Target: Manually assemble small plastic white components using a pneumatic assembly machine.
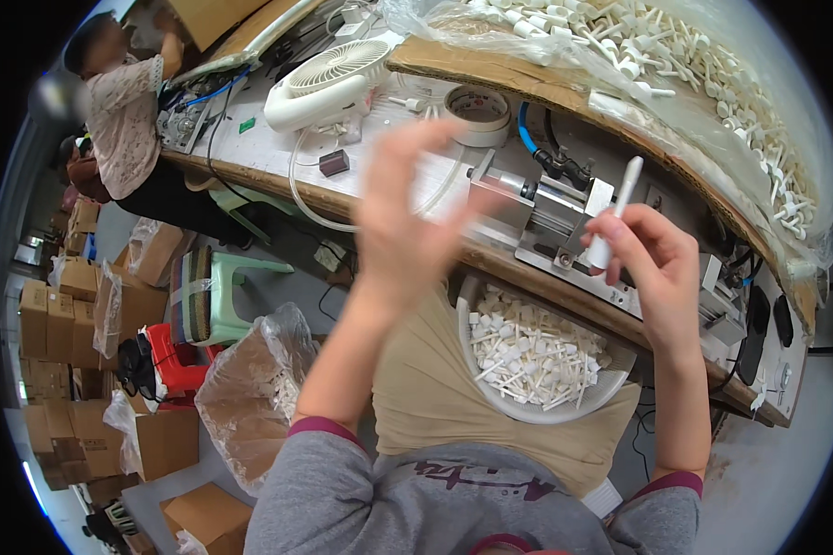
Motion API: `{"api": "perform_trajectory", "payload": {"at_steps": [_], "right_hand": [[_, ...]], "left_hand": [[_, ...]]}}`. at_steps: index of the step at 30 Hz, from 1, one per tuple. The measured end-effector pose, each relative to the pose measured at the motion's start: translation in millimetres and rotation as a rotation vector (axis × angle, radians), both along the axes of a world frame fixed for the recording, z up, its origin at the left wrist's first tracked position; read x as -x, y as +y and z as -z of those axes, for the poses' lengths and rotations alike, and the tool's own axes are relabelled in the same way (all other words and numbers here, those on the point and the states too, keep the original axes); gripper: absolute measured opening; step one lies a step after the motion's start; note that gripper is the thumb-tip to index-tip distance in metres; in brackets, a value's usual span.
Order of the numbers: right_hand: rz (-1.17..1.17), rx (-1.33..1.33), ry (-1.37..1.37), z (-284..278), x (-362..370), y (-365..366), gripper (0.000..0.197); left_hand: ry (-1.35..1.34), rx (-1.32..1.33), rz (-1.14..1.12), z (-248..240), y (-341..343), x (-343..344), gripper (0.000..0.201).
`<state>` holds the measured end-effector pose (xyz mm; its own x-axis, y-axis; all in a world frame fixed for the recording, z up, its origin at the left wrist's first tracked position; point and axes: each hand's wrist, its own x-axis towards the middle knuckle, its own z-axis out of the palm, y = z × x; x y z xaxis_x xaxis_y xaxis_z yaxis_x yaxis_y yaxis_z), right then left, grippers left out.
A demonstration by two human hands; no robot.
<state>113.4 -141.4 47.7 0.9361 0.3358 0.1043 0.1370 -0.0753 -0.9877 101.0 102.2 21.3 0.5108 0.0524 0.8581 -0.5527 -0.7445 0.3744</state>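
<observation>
My right hand [652, 264] is closed around a slim white plastic stick piece [617, 208], held upright in front of a small metal press fixture [546, 208] on the workbench. My left hand [412, 208] is raised and motion-blurred, fingers spread, with nothing visible in it, hovering just left of the fixture. On my lap sits a white bowl [537, 413] full of small white plastic parts [528, 356].
A white desk fan [329, 83], a tape roll [477, 111] and clear tubing lie on the bench. A big clear bag of white parts [703, 74] rests on cardboard behind. Another bag [250, 398], a green stool [231, 296] and cardboard boxes [60, 324] stand left; another person [125, 120] works far left.
</observation>
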Motion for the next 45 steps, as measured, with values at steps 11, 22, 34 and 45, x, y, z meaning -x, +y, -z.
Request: {"api": "perform_trajectory", "payload": {"at_steps": [11, 22, 34, 45], "right_hand": [[0.16, -0.086, 0.126, 43, 43, -39, 0.019], [0.278, -0.105, 0.142, 70, 67, -52, 0.018], [0.299, -0.165, 0.188, 89, 79, -44, 0.018], [0.299, -0.14, 0.153, 90, 85, -43, 0.017]], "left_hand": [[0.269, -0.658, -0.765, 41, 180, -108, 0.059], [0.314, -0.393, -0.841, 6, 235, -94, 0.051], [0.417, 0.189, -0.756, 4, 322, -55, 0.046], [0.442, 0.454, -0.588, 42, 340, -30, 0.034]]}}
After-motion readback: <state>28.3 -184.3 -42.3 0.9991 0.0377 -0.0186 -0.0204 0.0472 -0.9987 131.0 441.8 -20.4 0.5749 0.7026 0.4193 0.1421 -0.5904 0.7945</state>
